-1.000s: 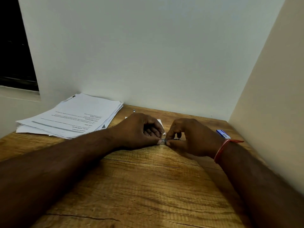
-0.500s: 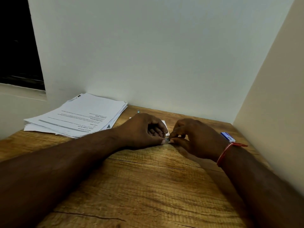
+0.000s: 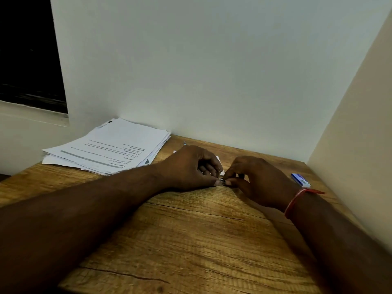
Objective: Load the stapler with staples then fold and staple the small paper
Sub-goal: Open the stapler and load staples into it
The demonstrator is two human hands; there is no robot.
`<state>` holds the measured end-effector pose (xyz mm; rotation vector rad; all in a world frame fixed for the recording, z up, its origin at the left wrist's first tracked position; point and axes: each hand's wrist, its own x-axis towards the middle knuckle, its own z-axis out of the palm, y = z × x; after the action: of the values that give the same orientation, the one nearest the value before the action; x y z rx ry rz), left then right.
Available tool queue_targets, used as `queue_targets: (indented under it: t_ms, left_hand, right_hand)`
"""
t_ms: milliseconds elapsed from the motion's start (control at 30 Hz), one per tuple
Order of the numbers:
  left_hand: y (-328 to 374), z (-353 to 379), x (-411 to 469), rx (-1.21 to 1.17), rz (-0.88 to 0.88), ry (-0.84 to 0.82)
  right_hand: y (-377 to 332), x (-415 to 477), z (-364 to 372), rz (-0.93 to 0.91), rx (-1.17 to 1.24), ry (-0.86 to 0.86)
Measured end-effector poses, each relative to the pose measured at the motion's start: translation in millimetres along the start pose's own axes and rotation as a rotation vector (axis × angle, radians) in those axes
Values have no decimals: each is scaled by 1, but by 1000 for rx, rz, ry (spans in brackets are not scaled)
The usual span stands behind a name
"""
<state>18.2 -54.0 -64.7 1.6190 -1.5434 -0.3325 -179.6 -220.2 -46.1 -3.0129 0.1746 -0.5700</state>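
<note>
Both hands meet near the far middle of the wooden table. My left hand is curled round a small metal stapler, which is mostly hidden under the fingers. My right hand pinches a thin strip of staples between thumb and forefinger, right at the stapler's end. The small white paper lies flat behind the hands, with only its corners showing. A blue and white staple box lies to the right of my right wrist.
A stack of printed sheets lies at the table's far left corner. A small dark object sits by the back wall. White walls close the table at the back and the right.
The hands stay together on the stapler with almost no motion. The camera has shifted slightly, so the scene sits a little further right in view.
</note>
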Motion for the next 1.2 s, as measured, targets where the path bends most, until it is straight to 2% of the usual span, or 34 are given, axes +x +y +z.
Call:
queue_targets:
  t_ms: [600,1200]
  left_hand:
    - [1,0,0,-2,-6,3]
    - [1,1,1,4,8,0]
  right_hand:
    - [-4,3,-1,35,-40,-22]
    - [-4,2,-7,50,27,-56]
